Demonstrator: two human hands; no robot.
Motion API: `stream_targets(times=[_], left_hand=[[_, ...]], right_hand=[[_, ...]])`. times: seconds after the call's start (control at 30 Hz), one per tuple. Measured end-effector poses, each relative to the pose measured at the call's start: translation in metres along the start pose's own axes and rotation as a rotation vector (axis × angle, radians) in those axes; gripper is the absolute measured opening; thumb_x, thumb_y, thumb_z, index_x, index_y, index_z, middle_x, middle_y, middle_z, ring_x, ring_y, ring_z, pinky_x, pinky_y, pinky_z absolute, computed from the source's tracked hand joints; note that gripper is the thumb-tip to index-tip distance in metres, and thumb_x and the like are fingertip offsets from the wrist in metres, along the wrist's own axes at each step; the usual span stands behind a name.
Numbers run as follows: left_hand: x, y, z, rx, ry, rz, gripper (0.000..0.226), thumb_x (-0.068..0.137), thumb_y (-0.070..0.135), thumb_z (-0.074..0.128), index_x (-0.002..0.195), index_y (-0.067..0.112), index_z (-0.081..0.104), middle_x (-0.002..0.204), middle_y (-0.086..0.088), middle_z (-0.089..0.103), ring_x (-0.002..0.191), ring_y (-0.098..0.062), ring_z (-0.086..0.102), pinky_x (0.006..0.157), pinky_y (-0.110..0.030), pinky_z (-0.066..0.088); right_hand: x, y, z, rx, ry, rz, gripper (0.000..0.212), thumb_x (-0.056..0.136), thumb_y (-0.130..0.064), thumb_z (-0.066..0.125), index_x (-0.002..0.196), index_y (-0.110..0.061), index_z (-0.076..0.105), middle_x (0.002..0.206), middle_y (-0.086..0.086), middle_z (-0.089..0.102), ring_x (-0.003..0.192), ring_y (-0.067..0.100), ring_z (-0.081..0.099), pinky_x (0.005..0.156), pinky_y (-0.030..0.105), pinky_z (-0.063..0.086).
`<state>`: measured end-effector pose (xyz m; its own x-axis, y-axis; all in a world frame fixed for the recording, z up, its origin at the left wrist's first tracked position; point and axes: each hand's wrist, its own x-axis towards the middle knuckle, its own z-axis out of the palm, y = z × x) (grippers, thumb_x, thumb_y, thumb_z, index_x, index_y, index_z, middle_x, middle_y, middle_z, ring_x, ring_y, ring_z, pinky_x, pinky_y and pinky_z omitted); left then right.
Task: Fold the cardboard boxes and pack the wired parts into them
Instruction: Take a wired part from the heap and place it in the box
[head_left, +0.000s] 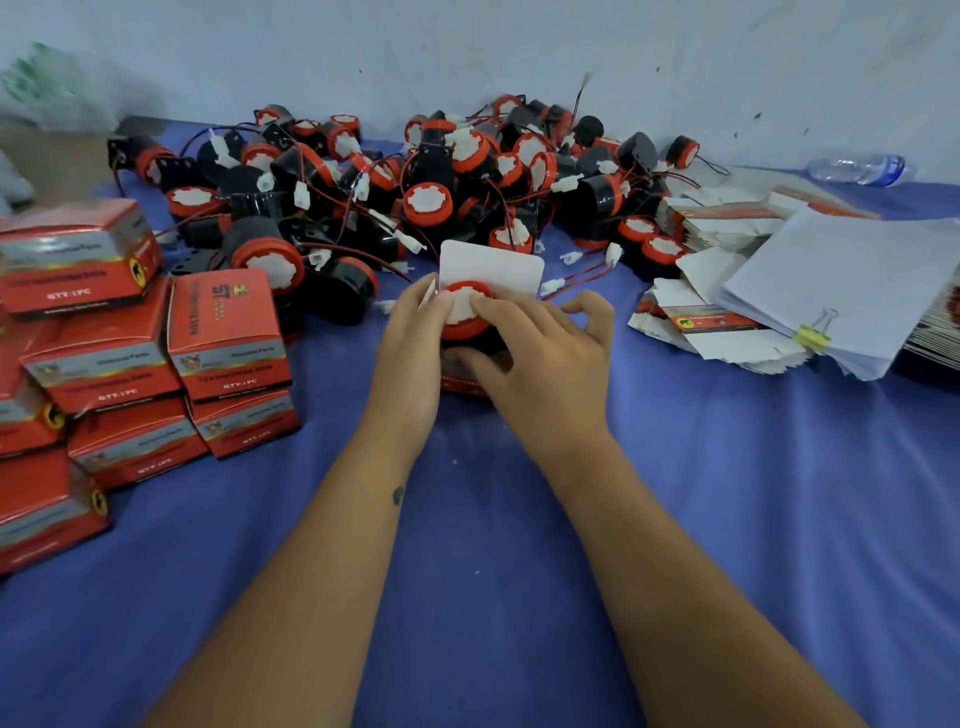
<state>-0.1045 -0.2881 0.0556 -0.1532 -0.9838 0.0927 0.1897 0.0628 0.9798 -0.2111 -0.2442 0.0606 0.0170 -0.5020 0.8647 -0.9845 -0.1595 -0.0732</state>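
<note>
Folded boxes (130, 364) stacked left, flat boxes (727, 291) right, wired parts (415, 182) heaped behind — all on the cloth (519, 519).

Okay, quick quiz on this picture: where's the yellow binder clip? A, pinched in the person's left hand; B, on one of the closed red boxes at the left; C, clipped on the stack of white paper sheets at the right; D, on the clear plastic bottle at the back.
C: the small yellow binder clip grips the near corner of the stack of white paper sheets lying at the right on the blue cloth.
</note>
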Motion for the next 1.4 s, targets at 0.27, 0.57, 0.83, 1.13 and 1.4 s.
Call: stream_targets(times=[0.27,0.57,0.83,1.13,1.4], left_hand=[[0.002,-0.007,0.0,0.088,0.019,0.027,0.032,0.095,0.006,0.052,0.105,0.036,0.059,0.092,0.016,0.072,0.087,0.0,0.068,0.072,-0.018,0.054],[0.002,-0.005,0.002,0.235,0.027,0.074,0.033,0.094,0.012,0.059,0.107,0.041,0.05,0.1,0.024,0.061,0.092,0.01,0.057,0.064,0.001,0.041],[0.0,-0.005,0.001,0.287,-0.001,0.127,0.03,0.095,0.016,0.06,0.112,0.039,0.049,0.101,0.023,0.061,0.091,0.013,0.058,0.063,0.0,0.042],[-0.003,-0.009,0.004,0.298,0.055,0.145,0.03,0.091,0.02,0.068,0.109,0.034,0.048,0.096,0.018,0.062,0.087,0.003,0.061,0.062,-0.006,0.046],[0.006,0.001,-0.027,0.347,-0.463,0.001,0.087,0.074,0.016,0.086,0.14,0.041,0.035,0.13,0.021,0.056,0.115,0.005,0.057,0.092,-0.018,0.051]], right_hand=[[-0.006,-0.003,0.001,0.092,-0.078,0.093,0.013,0.088,-0.021,0.065,0.093,-0.019,0.076,0.109,-0.003,0.071,0.114,0.017,0.059,0.105,0.043,0.026],[0.001,0.031,-0.011,0.743,-0.163,1.131,0.027,0.101,-0.034,0.047,0.083,-0.025,0.065,0.087,-0.007,0.069,0.082,0.012,0.063,0.075,0.027,0.048],[0.01,0.022,-0.008,1.107,-0.053,1.102,0.025,0.092,-0.012,0.065,0.117,-0.013,0.067,0.092,-0.009,0.071,0.087,0.001,0.065,0.075,0.016,0.05],[0.005,0.015,-0.012,0.167,0.084,0.157,0.004,0.086,-0.007,0.07,0.085,-0.003,0.071,0.086,0.009,0.067,0.081,0.027,0.055,0.07,0.043,0.046],[0.004,0.013,-0.021,0.158,0.135,0.238,0.013,0.088,-0.006,0.069,0.1,-0.004,0.071,0.079,0.007,0.07,0.07,0.029,0.062,0.06,0.039,0.051]])
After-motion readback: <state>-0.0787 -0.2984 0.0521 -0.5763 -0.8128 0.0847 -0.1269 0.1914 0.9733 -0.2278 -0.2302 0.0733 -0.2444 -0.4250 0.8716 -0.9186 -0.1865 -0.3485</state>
